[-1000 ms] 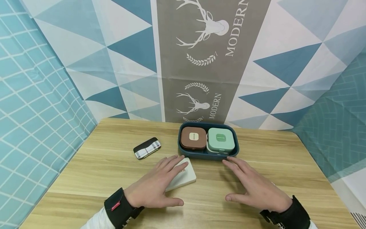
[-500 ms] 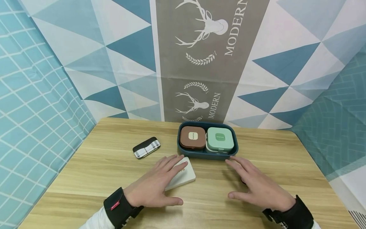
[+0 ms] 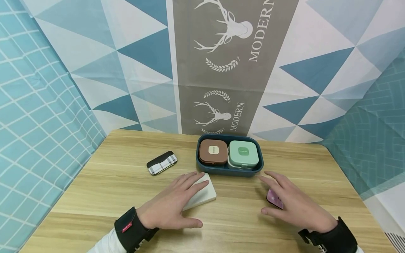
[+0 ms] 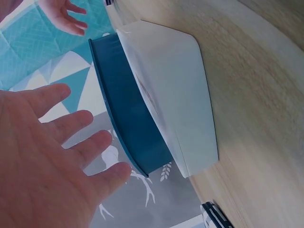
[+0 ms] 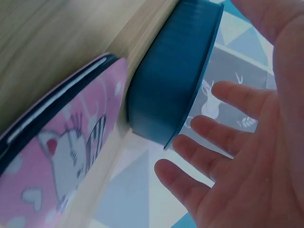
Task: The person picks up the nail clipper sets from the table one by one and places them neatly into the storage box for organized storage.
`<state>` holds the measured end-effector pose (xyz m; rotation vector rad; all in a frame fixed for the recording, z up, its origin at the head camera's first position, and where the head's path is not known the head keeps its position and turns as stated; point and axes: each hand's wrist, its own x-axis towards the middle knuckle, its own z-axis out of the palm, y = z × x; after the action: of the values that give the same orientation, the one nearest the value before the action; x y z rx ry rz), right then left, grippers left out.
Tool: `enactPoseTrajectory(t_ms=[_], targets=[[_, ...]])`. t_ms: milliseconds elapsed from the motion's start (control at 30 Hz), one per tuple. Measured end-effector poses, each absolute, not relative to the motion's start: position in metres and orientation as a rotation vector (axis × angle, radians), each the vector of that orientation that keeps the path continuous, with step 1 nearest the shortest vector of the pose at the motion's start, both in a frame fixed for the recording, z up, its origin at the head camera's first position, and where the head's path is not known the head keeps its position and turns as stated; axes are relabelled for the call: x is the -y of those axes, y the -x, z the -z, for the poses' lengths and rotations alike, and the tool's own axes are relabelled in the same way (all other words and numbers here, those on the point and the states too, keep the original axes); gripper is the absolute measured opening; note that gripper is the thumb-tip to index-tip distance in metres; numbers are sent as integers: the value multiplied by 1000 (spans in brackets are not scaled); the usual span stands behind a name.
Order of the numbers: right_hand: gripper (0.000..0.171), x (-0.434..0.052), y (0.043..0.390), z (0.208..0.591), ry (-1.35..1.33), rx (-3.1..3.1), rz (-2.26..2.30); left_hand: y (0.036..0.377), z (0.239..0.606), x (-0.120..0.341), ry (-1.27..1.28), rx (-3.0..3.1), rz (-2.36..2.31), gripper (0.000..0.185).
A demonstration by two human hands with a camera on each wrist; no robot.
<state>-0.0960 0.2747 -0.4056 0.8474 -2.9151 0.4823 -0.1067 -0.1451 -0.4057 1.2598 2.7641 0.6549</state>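
Table (image 3: 234, 225): tray (image 3: 228, 171) at 12 o'clock. Left grip (image 3: 172, 203) spread over white box (image 3: 205, 191), right grip (image 3: 295, 205) over pink case (image 3: 274, 198); both empty.

The left grip (image 3: 172, 203) hides one end of the white box (image 3: 205, 193), the right grip (image 3: 294, 203) much of the pink case (image 3: 273, 199), which the right wrist view also cuts at its left edge. Lettering (image 3: 213, 150) on the brown box (image 3: 205, 157) and green box (image 3: 252, 158) is too small to read. In the left wrist view the white box blocks part of the blue tray (image 3: 226, 171), and the bottom edge cuts off the plaid case (image 3: 162, 164)
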Motion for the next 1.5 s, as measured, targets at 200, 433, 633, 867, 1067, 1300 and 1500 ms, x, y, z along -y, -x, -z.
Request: enactPoseTrajectory(t_ms=[200, 433, 633, 867, 1067, 1300, 1500], targets=[[88, -285, 96, 406, -813, 2916, -453, 106, 404, 145, -1264, -2756, -663, 105], [90, -295, 94, 405, -719, 2980, -418, 106, 404, 145, -1271, -2755, -666, 106], [90, -305, 94, 408, -680, 3012, -400, 105, 404, 145, -1274, -2748, -661, 106], [90, -314, 92, 410, -665, 3020, -365, 105, 404, 145, -1270, -2742, -663, 106], [89, -318, 92, 417, -650, 3046, -319, 104, 404, 145, -1265, -2745, -662, 104], [83, -319, 91, 420, -612, 3079, -285, 103, 405, 145, -1296, -2763, -647, 102], [77, -320, 91, 423, -602, 3107, -263, 103, 405, 144, -1293, -2760, -646, 102]])
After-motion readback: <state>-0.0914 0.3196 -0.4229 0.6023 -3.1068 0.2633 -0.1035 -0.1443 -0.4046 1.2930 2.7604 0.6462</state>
